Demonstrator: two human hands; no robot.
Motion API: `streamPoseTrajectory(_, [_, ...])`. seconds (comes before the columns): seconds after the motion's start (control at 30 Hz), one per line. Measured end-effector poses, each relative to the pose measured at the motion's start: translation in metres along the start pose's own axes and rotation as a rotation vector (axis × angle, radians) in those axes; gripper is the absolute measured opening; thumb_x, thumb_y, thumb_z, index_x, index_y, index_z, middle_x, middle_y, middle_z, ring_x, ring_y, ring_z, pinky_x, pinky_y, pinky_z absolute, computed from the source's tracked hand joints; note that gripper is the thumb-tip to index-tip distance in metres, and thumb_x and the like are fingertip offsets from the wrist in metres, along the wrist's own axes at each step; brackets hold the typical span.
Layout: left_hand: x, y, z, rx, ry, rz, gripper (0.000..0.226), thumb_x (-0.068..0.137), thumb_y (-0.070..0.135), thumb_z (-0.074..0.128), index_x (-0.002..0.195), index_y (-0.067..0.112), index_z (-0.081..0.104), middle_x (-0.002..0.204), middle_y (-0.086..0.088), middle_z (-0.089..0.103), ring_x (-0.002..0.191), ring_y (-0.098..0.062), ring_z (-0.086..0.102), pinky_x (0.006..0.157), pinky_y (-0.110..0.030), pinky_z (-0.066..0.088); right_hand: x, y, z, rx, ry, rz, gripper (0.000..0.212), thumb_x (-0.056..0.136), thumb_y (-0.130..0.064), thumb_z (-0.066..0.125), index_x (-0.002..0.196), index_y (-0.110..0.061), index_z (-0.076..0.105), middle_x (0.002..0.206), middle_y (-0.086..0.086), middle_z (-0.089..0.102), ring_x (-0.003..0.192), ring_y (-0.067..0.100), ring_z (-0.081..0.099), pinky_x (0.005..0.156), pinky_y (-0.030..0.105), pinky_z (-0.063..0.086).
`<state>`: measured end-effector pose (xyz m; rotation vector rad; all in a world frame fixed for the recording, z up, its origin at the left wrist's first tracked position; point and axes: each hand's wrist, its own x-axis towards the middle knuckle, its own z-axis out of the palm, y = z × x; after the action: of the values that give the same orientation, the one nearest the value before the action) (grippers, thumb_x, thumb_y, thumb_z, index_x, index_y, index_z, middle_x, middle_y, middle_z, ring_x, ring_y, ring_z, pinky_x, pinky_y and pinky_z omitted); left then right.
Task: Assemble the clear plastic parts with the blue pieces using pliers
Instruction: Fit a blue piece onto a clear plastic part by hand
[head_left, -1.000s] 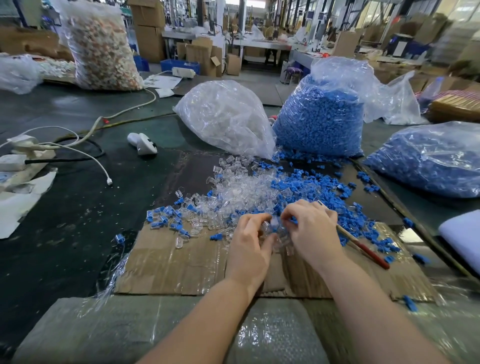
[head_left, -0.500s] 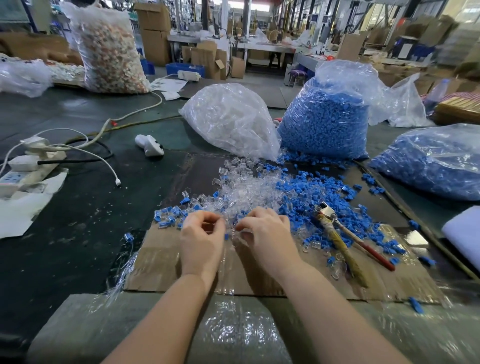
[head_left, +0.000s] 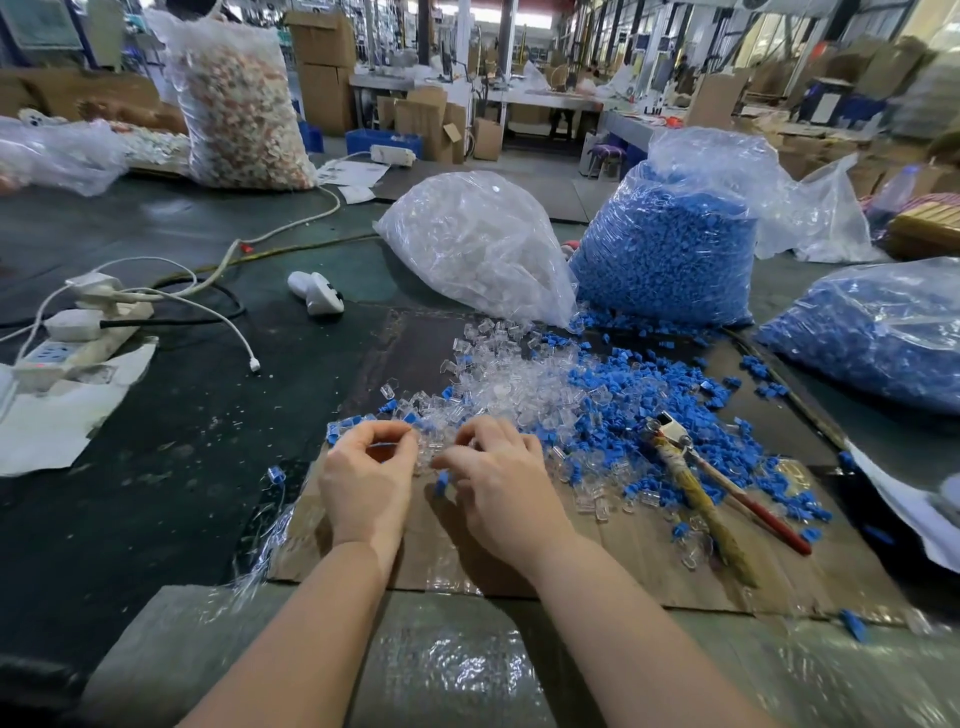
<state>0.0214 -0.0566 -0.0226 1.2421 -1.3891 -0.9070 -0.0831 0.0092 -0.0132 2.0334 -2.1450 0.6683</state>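
Loose clear plastic parts (head_left: 498, 395) and blue pieces (head_left: 649, 395) lie mixed on a cardboard sheet (head_left: 571, 561). My left hand (head_left: 369, 478) sits at the pile's near left edge, its fingers curled round a small part with blue showing in the gap. Just to its right, my right hand (head_left: 498, 483) pinches a blue piece (head_left: 441, 483) at the fingertips. The pliers (head_left: 696, 493), with one tape-wrapped handle and one red handle, lie on the cardboard to the right, apart from both hands.
A bag of clear parts (head_left: 478, 244) and a bag of blue pieces (head_left: 670, 249) stand behind the pile, with another blue bag (head_left: 872, 332) at the right. A power strip (head_left: 78, 332) with cables and a white device (head_left: 317, 293) lie at the left.
Both hands have shifted left, from the blue pieces to the near edge of the clear parts. The pliers, partly under my right hand a second ago, lie uncovered.
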Motion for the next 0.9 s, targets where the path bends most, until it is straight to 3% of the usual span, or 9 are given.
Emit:
streamPoseTrajectory(0.17, [-0.002, 0.002, 0.000, -0.002, -0.010, 0.024, 0.025, 0.075, 0.010, 0.074, 0.065, 0.031, 0.062, 0.068, 0.010, 0.065, 0.070, -0.011, 0.062, 0.064, -0.017, 0.046, 0.001, -0.002, 0.003, -0.114, -0.086, -0.072, 0.018, 0.089, -0.016, 0.053, 0.097, -0.018, 0.069, 0.116, 0.003, 0.053, 0.109, 0.025, 0.044, 0.087, 0.040, 0.029])
streamPoseTrajectory(0.3, [-0.009, 0.005, 0.004, -0.062, -0.060, 0.015, 0.022, 0.074, 0.006, 0.075, 0.072, 0.022, 0.059, 0.068, 0.004, 0.064, 0.066, -0.011, 0.062, 0.064, -0.021, 0.052, -0.003, -0.003, -0.002, -0.155, 0.025, -0.002, 0.007, 0.077, -0.018, 0.071, 0.082, -0.019, 0.068, 0.097, -0.001, 0.063, 0.092, 0.022, 0.058, 0.078, 0.035, 0.041])
streamPoseTrajectory(0.4, [-0.020, 0.009, 0.014, -0.126, -0.222, 0.026, 0.031, 0.079, -0.001, 0.068, 0.088, 0.027, 0.059, 0.072, 0.004, 0.063, 0.064, -0.001, 0.060, 0.059, -0.008, 0.047, -0.010, 0.006, -0.009, -0.124, 0.137, 0.093, 0.010, 0.079, -0.017, 0.072, 0.084, -0.020, 0.064, 0.089, -0.004, 0.066, 0.083, 0.020, 0.059, 0.074, 0.033, 0.042])
streamPoseTrajectory(0.47, [-0.030, 0.012, 0.023, -0.118, -0.364, 0.034, 0.035, 0.083, -0.002, 0.062, 0.100, 0.028, 0.062, 0.080, -0.001, 0.065, 0.068, 0.001, 0.058, 0.063, -0.009, 0.046, -0.018, 0.017, -0.016, -0.060, 0.172, 0.166, 0.006, 0.087, -0.017, 0.064, 0.091, -0.020, 0.063, 0.091, -0.004, 0.066, 0.086, 0.020, 0.057, 0.077, 0.034, 0.039])
streamPoseTrajectory(0.57, [-0.044, 0.017, 0.041, -0.114, -0.465, 0.031, 0.030, 0.086, 0.001, 0.060, 0.088, 0.031, 0.063, 0.092, -0.006, 0.065, 0.081, -0.014, 0.061, 0.076, -0.024, 0.051, -0.034, 0.036, -0.024, 0.076, 0.224, 0.270, 0.008, 0.090, -0.020, 0.060, 0.096, -0.019, 0.065, 0.092, -0.003, 0.064, 0.088, 0.019, 0.055, 0.079, 0.035, 0.039])
streamPoseTrajectory(0.73, [-0.059, 0.018, 0.059, -0.121, -0.468, 0.042, 0.023, 0.087, 0.009, 0.061, 0.077, 0.030, 0.060, 0.070, 0.006, 0.062, 0.061, 0.003, 0.054, 0.059, -0.008, 0.043, -0.056, 0.056, -0.026, 0.227, 0.332, 0.393, 0.016, 0.088, -0.007, 0.061, 0.101, -0.010, 0.071, 0.087, 0.001, 0.061, 0.088, 0.022, 0.056, 0.080, 0.030, 0.044])
streamPoseTrajectory(0.9, [-0.062, 0.015, 0.062, -0.087, -0.467, 0.080, 0.031, 0.086, 0.008, 0.064, 0.077, 0.037, 0.058, 0.072, 0.014, 0.064, 0.068, 0.008, 0.057, 0.063, -0.004, 0.041, -0.063, 0.055, -0.022, 0.241, 0.377, 0.377, 0.023, 0.086, 0.001, 0.062, 0.105, -0.008, 0.070, 0.093, 0.003, 0.066, 0.090, 0.024, 0.059, 0.085, 0.036, 0.047])
